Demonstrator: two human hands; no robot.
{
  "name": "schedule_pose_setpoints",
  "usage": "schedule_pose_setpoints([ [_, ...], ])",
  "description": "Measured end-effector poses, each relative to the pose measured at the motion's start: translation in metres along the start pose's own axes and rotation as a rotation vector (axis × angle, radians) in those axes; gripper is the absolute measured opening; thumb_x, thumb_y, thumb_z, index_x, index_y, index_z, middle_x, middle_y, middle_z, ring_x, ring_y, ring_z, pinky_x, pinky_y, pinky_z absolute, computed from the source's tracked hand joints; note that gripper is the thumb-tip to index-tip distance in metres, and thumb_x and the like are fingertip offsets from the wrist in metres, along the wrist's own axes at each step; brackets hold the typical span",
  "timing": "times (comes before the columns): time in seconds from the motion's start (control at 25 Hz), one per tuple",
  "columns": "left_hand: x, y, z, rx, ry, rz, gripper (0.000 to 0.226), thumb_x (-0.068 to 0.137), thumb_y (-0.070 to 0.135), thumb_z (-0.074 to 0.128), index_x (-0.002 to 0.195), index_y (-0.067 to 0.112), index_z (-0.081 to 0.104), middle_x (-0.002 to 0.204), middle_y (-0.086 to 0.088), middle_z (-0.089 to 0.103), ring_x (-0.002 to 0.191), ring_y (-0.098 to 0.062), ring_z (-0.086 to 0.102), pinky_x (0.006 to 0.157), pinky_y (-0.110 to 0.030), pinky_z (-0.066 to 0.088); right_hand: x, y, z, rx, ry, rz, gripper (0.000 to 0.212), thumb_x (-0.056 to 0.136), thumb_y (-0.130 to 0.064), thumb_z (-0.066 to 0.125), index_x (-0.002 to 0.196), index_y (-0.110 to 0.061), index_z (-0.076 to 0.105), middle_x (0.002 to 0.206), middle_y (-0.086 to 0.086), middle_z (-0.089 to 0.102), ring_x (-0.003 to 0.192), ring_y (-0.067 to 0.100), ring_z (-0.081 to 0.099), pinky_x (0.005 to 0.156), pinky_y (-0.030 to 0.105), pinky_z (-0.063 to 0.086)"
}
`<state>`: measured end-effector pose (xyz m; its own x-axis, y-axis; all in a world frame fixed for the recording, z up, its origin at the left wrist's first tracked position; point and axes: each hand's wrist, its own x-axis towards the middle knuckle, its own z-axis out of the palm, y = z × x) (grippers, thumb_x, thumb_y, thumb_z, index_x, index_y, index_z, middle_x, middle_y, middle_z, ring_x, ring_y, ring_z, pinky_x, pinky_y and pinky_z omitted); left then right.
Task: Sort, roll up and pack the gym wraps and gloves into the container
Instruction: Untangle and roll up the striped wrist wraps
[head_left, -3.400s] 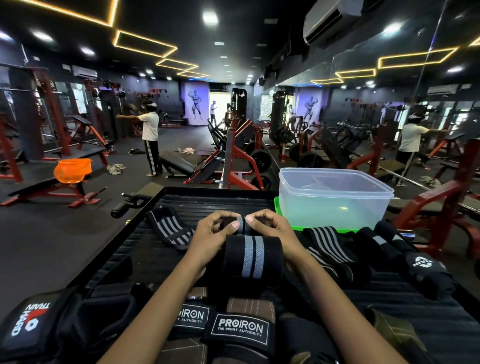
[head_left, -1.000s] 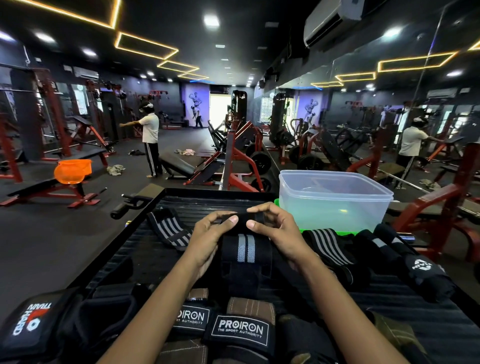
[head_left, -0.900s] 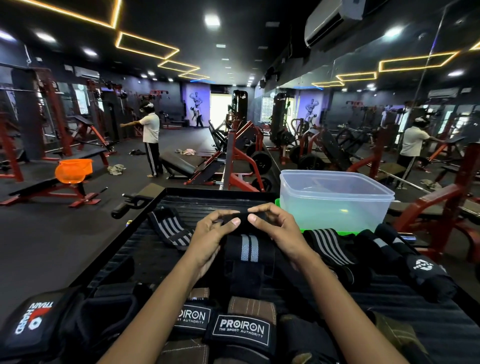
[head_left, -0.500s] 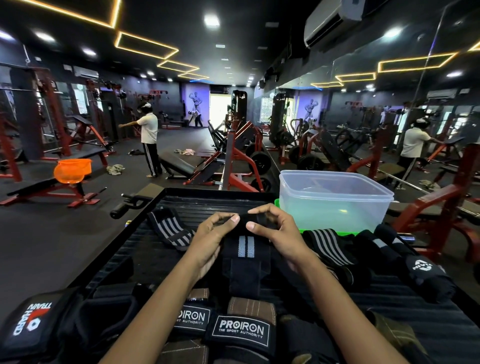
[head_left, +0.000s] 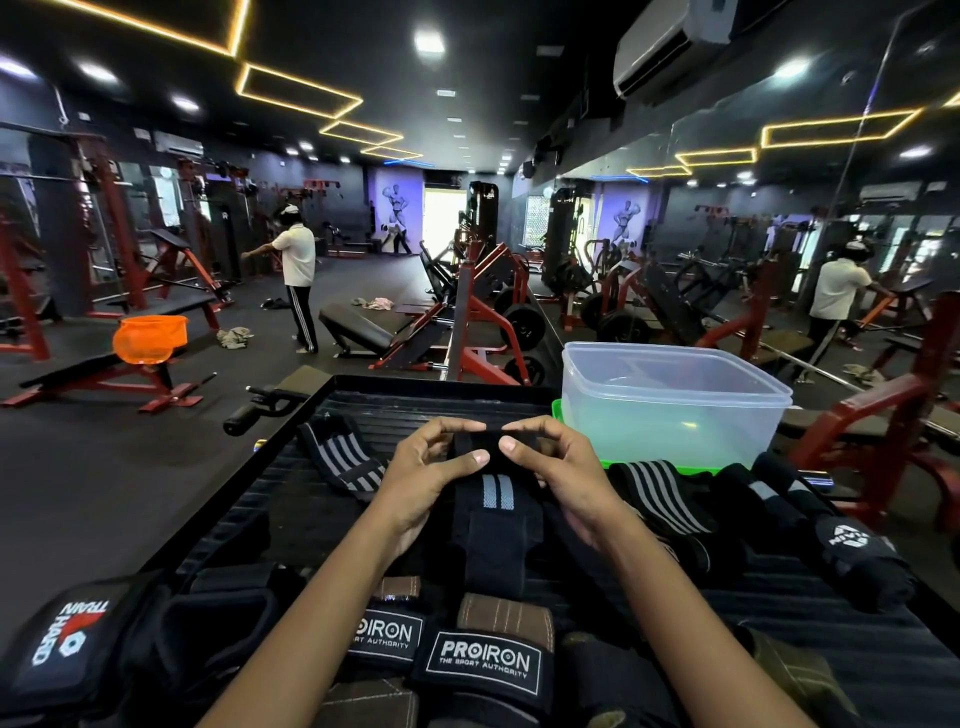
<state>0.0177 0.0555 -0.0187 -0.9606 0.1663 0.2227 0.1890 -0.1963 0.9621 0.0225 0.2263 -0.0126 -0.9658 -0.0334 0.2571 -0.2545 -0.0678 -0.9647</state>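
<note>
My left hand (head_left: 423, 467) and my right hand (head_left: 558, 467) pinch the rolled far end of a black wrap with grey stripes (head_left: 496, 519). Its loose tail runs toward me over the black ribbed tray (head_left: 415, 402). A clear plastic container (head_left: 670, 400) stands open and empty at the tray's far right on a green lid. Another striped wrap (head_left: 340, 457) lies left of my hands. A further striped wrap (head_left: 660, 499) lies to the right. Black gloves (head_left: 847, 551) lie at the right. PROIRON gloves (head_left: 483, 660) sit near me.
A black glove with red and white lettering (head_left: 62, 639) lies at the near left. Red and black gym machines (head_left: 467, 322) fill the room behind the tray. A person (head_left: 296, 280) stands at the left. An orange tub (head_left: 148, 338) sits on a bench.
The roll under my fingers has grown and the flat striped part of the wrap has become shorter. Both hands stay at the same spot on the tray.
</note>
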Motion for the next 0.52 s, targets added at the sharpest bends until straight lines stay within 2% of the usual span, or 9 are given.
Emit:
schedule_pose_setpoints([
  [0.12, -0.0016, 0.0017, 0.0041, -0.103, 0.038, -0.075, 0.034, 0.082, 0.022, 0.070, 0.114, 0.012, 0.065, 0.109, -0.011, 0.071, 0.104, -0.020, 0.068, 0.094, -0.037, 0.053, -0.0009, -0.0015, -0.0009, -0.005, 0.001, -0.021, 0.028, 0.082, 0.001, 0.071, 0.108, 0.002, 0.062, 0.091, 0.002, 0.071, 0.075, -0.001, 0.067, 0.060, 0.011, 0.047],
  [0.24, -0.0019, 0.0033, 0.0040, -0.082, 0.029, -0.181, 0.036, 0.089, 0.035, 0.063, 0.105, 0.002, 0.068, 0.100, -0.012, 0.074, 0.095, -0.021, 0.071, 0.084, -0.034, 0.057, -0.0016, -0.0015, -0.0009, -0.041, -0.020, -0.031, 0.031, 0.079, 0.003, 0.073, 0.108, -0.002, 0.063, 0.096, -0.002, 0.070, 0.079, -0.004, 0.066, 0.060, 0.010, 0.047],
  [0.4, -0.0021, 0.0041, 0.0019, -0.054, 0.056, -0.149, 0.026, 0.085, 0.022, 0.070, 0.104, 0.004, 0.067, 0.093, -0.006, 0.075, 0.087, -0.016, 0.072, 0.073, -0.027, 0.055, -0.0021, -0.0022, -0.0009, -0.010, -0.050, -0.014, 0.034, 0.077, 0.002, 0.075, 0.107, -0.005, 0.063, 0.098, -0.002, 0.072, 0.088, 0.008, 0.067, 0.073, 0.023, 0.055],
  [0.52, -0.0033, 0.0059, 0.0035, -0.063, 0.058, -0.110, 0.020, 0.083, 0.009, 0.071, 0.102, 0.009, 0.063, 0.089, -0.004, 0.074, 0.082, -0.015, 0.071, 0.065, -0.023, 0.055, -0.0015, 0.0001, 0.0011, 0.056, -0.006, 0.025, 0.034, 0.079, -0.009, 0.076, 0.111, -0.006, 0.064, 0.103, 0.003, 0.072, 0.092, 0.012, 0.069, 0.073, 0.022, 0.054],
])
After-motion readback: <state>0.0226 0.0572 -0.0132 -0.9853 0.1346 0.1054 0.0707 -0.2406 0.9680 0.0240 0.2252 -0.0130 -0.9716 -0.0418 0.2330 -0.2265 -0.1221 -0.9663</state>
